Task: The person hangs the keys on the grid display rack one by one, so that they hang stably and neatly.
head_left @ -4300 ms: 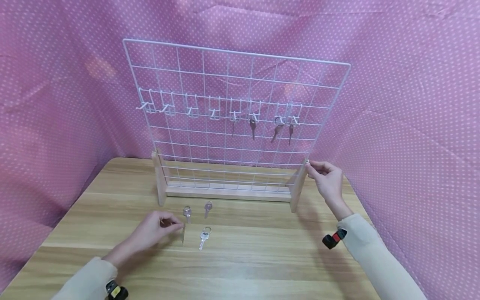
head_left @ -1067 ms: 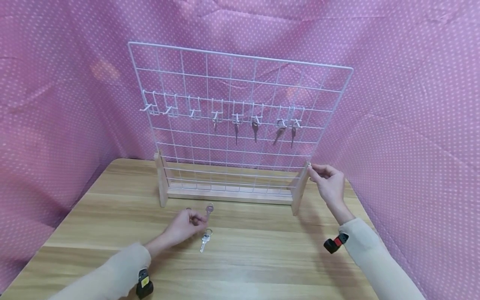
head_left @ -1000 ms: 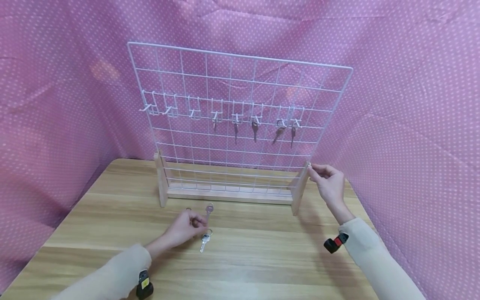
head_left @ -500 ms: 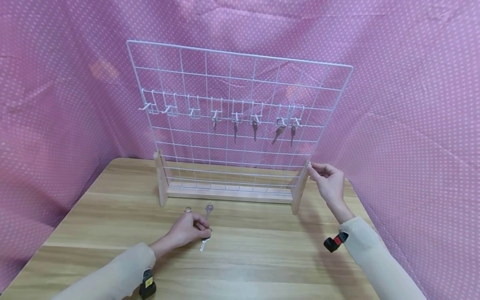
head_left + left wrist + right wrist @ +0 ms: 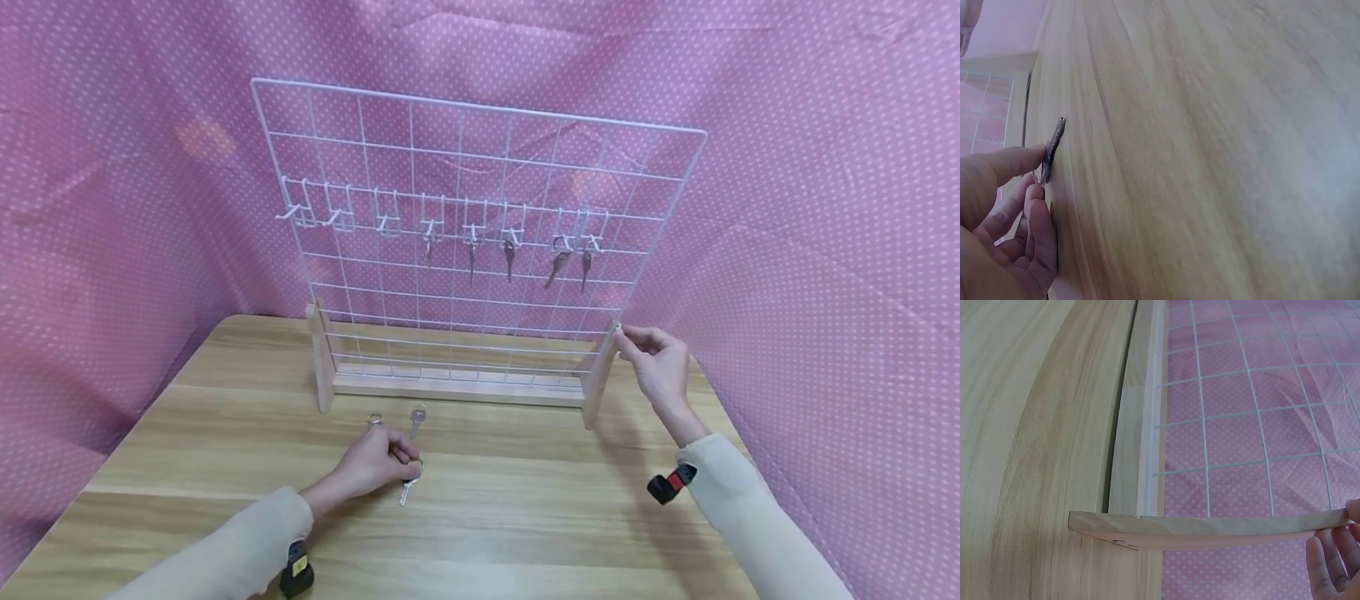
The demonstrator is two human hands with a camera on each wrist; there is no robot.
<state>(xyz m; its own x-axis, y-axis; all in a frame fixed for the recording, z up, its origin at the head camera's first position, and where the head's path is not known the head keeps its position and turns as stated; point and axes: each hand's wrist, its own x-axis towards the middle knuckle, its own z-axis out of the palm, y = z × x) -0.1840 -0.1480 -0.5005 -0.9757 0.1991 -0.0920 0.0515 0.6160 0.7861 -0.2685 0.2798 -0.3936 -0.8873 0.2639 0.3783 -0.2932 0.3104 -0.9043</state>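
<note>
My left hand (image 5: 371, 460) is low over the table, thumb and fingers pinching a silver key (image 5: 407, 493) by its ring end. In the left wrist view the key (image 5: 1054, 147) slants beyond the thumb, its ring between thumb and fingers. A second key (image 5: 417, 415) lies just behind that hand. The ring (image 5: 375, 419) of another shows past the knuckles, the rest hidden. My right hand (image 5: 658, 367) grips the top of the rack's right wooden support (image 5: 597, 375) between thumb and fingers. Above stands the white wire grid (image 5: 480, 154).
Several white hooks line the grid; the leftmost hook (image 5: 296, 214) and the two beside it bear nothing. Keys hang from the others, among them one dark key (image 5: 558, 268). The rack's wooden base bar (image 5: 457, 388) rests on the table (image 5: 510, 517). Pink dotted cloth (image 5: 810, 250) surrounds the table.
Since the earliest frame another key has come to hang on the fourth hook from the left. My left hand has shifted right and taken hold of the front key. The right hand keeps its place.
</note>
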